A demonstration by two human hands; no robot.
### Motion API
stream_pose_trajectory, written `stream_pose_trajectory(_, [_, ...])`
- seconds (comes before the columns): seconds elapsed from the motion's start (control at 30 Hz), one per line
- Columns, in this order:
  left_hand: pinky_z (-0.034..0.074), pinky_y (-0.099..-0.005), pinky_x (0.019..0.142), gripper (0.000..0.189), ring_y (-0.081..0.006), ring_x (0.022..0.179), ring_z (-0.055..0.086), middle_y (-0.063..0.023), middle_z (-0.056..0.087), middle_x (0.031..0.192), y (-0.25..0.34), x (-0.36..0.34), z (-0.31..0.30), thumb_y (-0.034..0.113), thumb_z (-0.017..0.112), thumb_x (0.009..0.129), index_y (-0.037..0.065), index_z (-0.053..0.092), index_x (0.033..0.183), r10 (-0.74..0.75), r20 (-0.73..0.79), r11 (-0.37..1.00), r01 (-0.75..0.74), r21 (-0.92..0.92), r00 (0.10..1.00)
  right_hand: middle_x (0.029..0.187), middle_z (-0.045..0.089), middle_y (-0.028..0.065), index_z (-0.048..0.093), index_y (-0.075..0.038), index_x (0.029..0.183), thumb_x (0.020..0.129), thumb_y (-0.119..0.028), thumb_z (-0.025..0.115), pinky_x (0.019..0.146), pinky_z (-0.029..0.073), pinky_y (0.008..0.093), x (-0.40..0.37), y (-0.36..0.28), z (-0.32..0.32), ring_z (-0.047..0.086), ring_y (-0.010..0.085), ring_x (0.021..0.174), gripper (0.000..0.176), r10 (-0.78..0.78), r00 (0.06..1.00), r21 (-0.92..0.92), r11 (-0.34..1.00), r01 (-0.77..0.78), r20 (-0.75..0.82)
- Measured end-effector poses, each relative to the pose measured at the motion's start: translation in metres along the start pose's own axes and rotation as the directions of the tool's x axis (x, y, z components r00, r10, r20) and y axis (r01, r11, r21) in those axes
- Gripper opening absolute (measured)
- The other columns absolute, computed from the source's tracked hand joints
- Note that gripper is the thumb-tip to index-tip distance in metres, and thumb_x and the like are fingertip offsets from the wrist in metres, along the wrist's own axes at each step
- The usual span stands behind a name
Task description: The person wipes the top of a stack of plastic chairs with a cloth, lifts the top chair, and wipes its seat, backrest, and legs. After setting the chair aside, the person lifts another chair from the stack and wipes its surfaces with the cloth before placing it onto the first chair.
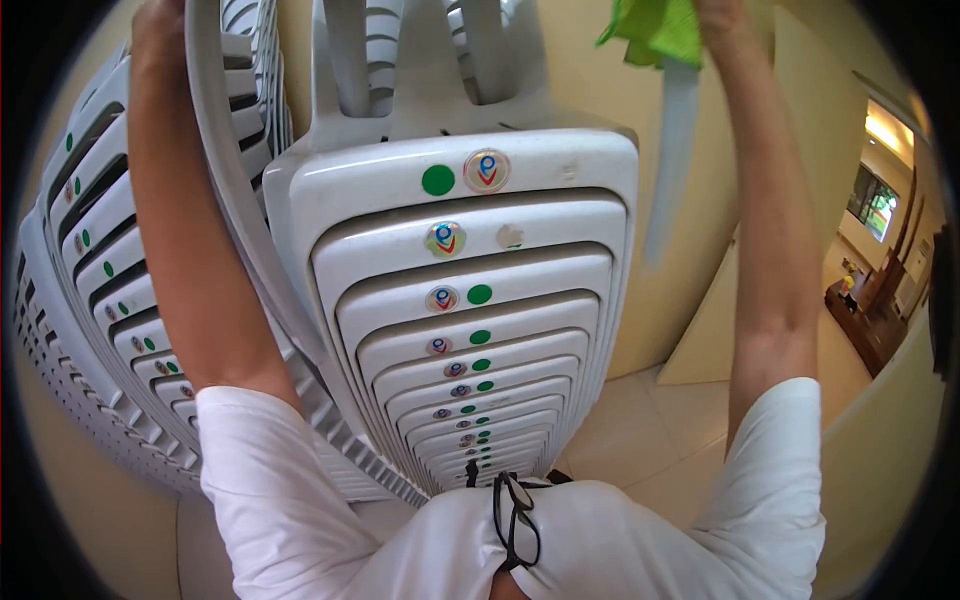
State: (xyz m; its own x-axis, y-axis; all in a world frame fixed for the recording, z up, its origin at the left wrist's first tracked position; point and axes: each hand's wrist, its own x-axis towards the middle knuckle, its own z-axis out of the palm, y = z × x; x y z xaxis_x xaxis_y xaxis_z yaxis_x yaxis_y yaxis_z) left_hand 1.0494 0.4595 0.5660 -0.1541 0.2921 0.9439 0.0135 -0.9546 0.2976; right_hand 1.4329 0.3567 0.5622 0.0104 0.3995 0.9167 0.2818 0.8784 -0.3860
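My right hand [722, 20] is at the top edge, closed on a bright green cloth [655, 30]. A pale, blurred strip [672, 160] hangs below the cloth; what it belongs to is unclear. At the top left, my left hand [160, 32] is cut off by the frame, beside a curved grey-white plastic piece [225, 150]; its fingers are hidden. Between my arms rises a tall stack of white plastic chairs [560, 160], with green dots and round logo stickers on the front edges.
A second stack of white chairs [100, 210] stands at the left. Behind is a cream wall [585, 80]. A pale panel [790, 130] is at the right, with a doorway onto a room with a window [872, 203] and brown wooden furniture [865, 315]. Tiled floor [690, 410] shows below.
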Motion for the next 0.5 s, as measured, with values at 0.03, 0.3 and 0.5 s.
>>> stream_pose_trajectory(0.03, [0.05, -0.0288, 0.063, 0.043, -0.0173, 0.071, 0.06, -0.0097, 0.062, 0.082, 0.008, 0.006, -0.005, 0.038, 0.067, 0.081, 0.001, 0.064, 0.102, 0.012, 0.01, 1.0, -0.012, 0.004, 1.0, 0.082, 0.064, 0.0111, 0.061, -0.001, 0.103, 0.068, -0.008, 0.06, 0.068, 0.05, 0.0359, -0.004, -0.012, 0.003, 0.062, 0.0237, 0.075, 0.035, 0.004, 0.999, -0.006, 1.0, -0.004, 0.032])
stream_pose_trajectory(0.3, [0.05, -0.029, 0.06, 0.04, -0.0179, 0.068, 0.06, -0.0105, 0.062, 0.082, 0.054, 0.027, -0.044, 0.034, 0.066, 0.081, 0.0, 0.063, 0.101, 0.047, 0.065, 0.999, -0.048, 0.021, 0.997, 0.086, 0.062, 0.0127, 0.061, 0.002, 0.099, 0.072, -0.01, 0.059, 0.069, 0.052, 0.0365, -0.025, -0.054, -0.013, 0.062, 0.0242, 0.077, 0.029, -0.2, 0.98, -0.207, 0.958, 0.2, 0.019])
stream_pose_trajectory(0.5, [0.05, -0.0292, 0.058, 0.037, -0.0184, 0.067, 0.06, -0.0112, 0.062, 0.081, 0.076, 0.03, -0.045, 0.03, 0.066, 0.081, -0.001, 0.063, 0.101, 0.037, 0.122, 0.999, -0.036, -0.009, 0.992, 0.088, 0.061, 0.0139, 0.061, 0.005, 0.096, 0.075, -0.011, 0.058, 0.07, 0.053, 0.0369, -0.05, -0.066, -0.022, 0.061, 0.0246, 0.078, 0.026, -0.409, 0.91, -0.462, 0.821, 0.336, -0.063])
